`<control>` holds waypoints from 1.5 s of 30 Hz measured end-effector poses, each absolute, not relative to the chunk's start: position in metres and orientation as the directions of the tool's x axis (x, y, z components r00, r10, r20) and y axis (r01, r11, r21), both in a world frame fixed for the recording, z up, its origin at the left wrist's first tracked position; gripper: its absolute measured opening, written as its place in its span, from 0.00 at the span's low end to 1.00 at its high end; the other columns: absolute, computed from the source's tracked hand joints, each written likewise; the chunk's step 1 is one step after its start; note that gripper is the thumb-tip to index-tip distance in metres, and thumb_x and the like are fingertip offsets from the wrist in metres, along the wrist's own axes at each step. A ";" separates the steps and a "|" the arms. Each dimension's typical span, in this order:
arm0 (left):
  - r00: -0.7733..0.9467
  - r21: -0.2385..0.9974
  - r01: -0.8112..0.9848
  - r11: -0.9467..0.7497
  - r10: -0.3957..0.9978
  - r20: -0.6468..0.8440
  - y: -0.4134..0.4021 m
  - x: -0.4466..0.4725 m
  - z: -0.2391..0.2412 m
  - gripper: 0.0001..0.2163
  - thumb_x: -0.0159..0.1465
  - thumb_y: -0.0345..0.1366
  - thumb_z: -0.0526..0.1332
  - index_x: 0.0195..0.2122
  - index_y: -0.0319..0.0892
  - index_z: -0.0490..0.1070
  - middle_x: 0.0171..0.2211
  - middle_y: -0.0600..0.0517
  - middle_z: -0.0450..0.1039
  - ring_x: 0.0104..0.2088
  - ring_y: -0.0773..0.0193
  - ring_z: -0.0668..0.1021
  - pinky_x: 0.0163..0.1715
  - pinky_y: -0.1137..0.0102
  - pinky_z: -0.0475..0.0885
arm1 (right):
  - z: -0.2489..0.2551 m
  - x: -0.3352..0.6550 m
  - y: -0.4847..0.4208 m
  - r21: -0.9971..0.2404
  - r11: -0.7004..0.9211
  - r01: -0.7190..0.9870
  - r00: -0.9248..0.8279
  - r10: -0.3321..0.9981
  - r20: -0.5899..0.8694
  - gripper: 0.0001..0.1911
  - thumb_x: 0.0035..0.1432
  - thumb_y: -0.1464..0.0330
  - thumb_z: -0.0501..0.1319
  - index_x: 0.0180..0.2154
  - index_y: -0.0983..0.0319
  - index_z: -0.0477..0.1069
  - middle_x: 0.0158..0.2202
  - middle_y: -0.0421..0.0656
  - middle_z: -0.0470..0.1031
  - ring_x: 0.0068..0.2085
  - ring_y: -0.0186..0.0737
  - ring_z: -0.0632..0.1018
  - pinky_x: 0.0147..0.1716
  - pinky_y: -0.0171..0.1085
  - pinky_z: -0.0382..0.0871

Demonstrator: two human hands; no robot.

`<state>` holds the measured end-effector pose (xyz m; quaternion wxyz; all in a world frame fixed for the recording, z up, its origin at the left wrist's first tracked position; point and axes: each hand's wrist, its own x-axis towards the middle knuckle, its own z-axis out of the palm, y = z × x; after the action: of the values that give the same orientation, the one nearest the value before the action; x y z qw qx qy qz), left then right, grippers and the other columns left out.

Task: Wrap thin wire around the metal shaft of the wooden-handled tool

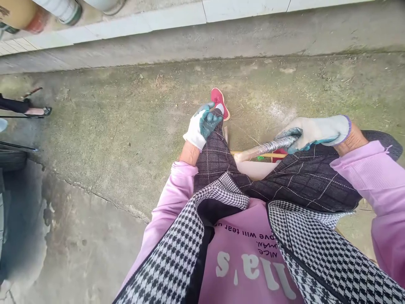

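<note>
My right hand (pixel 311 133), in a white glove with a grey-green coated palm, is closed around one end of a stick-like handle (pixel 268 147). Silvery wrapping covers the handle near my grip, and its bare, pale end points left between my knees. My left hand (pixel 205 122), gloved the same way, is raised by my left knee with its fingers curled in. What those fingers hold, if anything, is hidden. Between my thighs lies a pale, smooth surface (pixel 257 169), crossed behind by a thin yellow strip (pixel 268 155).
My red shoe (pixel 220 101) rests on the rough concrete floor (pixel 133 122). Ahead runs a low white-tiled ledge (pixel 177 19) bearing several containers (pixel 65 9). Another person's foot (pixel 39 111) shows at far left, near dark thin rods and a wet patch (pixel 25 236).
</note>
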<state>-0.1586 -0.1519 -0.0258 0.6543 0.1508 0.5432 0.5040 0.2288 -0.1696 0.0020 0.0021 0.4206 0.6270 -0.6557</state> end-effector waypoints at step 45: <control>0.111 0.843 0.057 0.535 0.836 -0.538 -0.180 -0.049 -0.029 0.07 0.73 0.36 0.71 0.44 0.39 0.87 0.18 0.63 0.64 0.19 0.72 0.66 0.29 0.73 0.74 | 0.008 0.183 -0.155 -0.881 -0.456 -0.127 -0.535 0.779 -0.327 0.39 0.57 0.39 0.85 0.54 0.63 0.84 0.29 0.37 0.75 0.22 0.30 0.64 0.16 0.34 0.50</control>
<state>-0.0489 -0.1798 -0.0290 0.6437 0.3757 0.5943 0.3023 0.1831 -0.1546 0.0078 -0.2965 0.3802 0.4289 -0.7640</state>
